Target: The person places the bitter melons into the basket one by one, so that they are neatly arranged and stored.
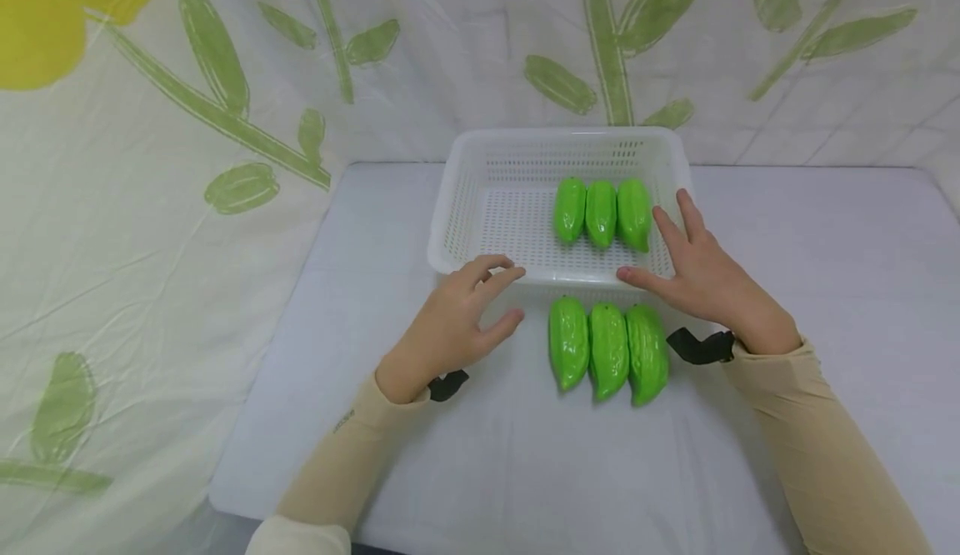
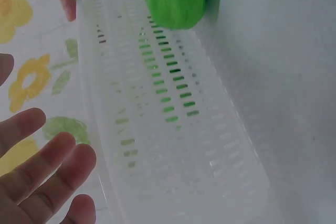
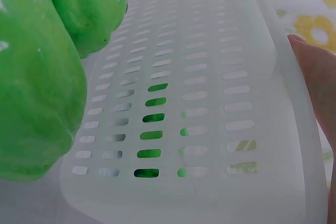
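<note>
A white perforated plastic basket [image 1: 495, 276] stands at the back of the table. Inside it, at the right, three glossy green ribbed fruits or vegetables [image 1: 601, 213] lie side by side. Three more of the same kind [image 1: 608, 351] lie in a row on the table, just in front of the basket. My left hand [image 1: 465, 313] hovers by the basket's front left rim, fingers spread and slightly bent, holding nothing. My right hand [image 1: 705, 276] is spread at the front right corner, its thumb over the front rim. In the right wrist view a digit [image 3: 315, 72] is at the rim; contact is unclear.
A white cloth covers the table [image 1: 450, 472]. Behind and to the left hangs a light sheet [image 1: 465, 63] printed with yellow flowers and green leaves, close to the basket's back rim. Dark straps [image 1: 701, 345] show at both wrists.
</note>
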Demonstrator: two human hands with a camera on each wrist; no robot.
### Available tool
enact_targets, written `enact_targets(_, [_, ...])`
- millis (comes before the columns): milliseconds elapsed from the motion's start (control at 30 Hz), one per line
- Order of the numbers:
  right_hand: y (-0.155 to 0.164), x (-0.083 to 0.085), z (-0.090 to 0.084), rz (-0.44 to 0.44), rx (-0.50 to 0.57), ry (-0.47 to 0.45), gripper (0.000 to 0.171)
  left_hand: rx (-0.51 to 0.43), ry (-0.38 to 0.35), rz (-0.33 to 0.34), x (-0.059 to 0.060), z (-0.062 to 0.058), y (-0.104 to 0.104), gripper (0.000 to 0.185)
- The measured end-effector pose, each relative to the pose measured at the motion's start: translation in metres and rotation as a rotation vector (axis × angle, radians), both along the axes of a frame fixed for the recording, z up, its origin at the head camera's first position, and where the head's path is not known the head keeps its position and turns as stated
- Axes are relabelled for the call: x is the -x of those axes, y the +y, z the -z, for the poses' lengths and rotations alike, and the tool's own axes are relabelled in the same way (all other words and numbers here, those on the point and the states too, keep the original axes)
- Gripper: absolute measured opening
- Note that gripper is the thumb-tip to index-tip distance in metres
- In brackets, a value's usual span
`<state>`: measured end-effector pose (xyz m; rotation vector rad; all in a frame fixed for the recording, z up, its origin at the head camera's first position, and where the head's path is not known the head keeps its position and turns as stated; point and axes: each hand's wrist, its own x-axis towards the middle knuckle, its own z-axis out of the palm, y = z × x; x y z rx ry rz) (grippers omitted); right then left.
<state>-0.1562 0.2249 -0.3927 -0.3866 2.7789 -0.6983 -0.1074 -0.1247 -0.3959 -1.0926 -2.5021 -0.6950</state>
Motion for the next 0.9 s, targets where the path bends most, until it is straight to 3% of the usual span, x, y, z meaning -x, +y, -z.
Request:
enact_targets(200, [-0.001, 0.0, -0.001, 0.0, 0.006, 0.006, 0.114, 0.041, -0.006, 0.082, -0.017, 0.009, 0.017, 0.048])
enact_targets(400, [-0.001, -0.001, -0.001, 0.005, 0.016, 0.015, 0.114, 0.075, -0.041, 0.118, -0.028, 0.02, 0.032, 0.048])
enact_targets(633, [-0.001, -0.002, 0.0, 0.007, 0.018, 0.02, 0.114, 0.135, -0.071, 0.1, -0.033, 0.03, 0.044, 0.053])
enact_targets(900, [0.0, -0.002, 0.0, 0.002, 0.015, 0.035, 0.113, 0.229, -0.113, 0.044, -0.026, 0.042, 0.055, 0.063])
